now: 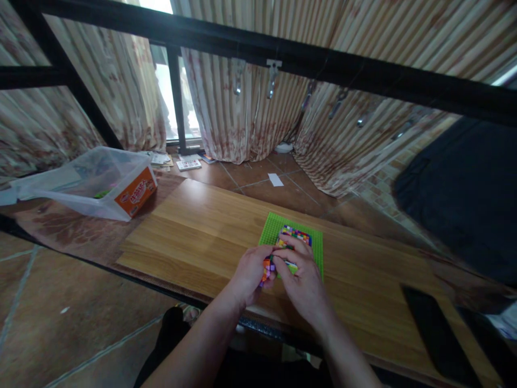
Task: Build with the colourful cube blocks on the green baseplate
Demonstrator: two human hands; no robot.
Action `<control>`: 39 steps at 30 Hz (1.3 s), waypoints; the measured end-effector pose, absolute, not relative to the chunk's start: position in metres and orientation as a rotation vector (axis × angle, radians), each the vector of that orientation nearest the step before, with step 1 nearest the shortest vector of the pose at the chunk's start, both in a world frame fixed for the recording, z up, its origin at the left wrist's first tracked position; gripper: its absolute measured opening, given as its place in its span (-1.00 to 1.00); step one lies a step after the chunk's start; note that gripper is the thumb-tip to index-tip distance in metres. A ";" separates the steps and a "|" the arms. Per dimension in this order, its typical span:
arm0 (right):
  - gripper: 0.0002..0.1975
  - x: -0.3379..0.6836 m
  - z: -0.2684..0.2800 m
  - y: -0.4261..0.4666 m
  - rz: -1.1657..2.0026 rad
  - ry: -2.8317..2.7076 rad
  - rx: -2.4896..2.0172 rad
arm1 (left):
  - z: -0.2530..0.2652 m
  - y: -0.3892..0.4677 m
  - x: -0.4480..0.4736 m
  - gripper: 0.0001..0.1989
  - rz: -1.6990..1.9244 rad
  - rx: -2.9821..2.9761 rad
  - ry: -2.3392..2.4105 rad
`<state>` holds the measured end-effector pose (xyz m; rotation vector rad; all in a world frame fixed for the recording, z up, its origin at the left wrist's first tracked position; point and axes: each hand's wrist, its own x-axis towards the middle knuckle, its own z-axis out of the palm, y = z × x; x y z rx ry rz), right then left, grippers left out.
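My left hand (253,272) is closed around a small cluster of toy building bricks (266,268), orange and purple, that shows between its fingers. Against it, the curled fingers of my right hand (302,272) meet the left fingertips, and a yellow-green brick piece (291,267) shows under them. What exactly the right fingertips pinch is hidden. Both hands are over the near part of a green studded baseplate (318,245). On that plate stands a multicoloured block of bricks (299,233), partly covered by my right fingers.
The wooden board (181,226) lies under the baseplate. At the left stands a clear plastic bin (117,186) with an orange label and some green inside. A dark phone-like slab (438,334) lies at the right. A black metal bar (250,43) with hanging clips crosses ahead, before curtains.
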<state>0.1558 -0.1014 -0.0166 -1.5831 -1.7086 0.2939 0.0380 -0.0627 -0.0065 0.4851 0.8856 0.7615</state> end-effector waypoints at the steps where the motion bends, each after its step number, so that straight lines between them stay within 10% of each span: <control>1: -0.83 0.157 -0.016 -0.102 0.306 -1.688 -1.572 | -0.007 -0.063 0.039 -0.82 0.755 0.478 0.879; 39: -0.81 0.201 -0.049 -0.079 0.244 -1.288 -1.734 | -0.006 -0.059 0.040 -0.85 0.744 0.445 0.953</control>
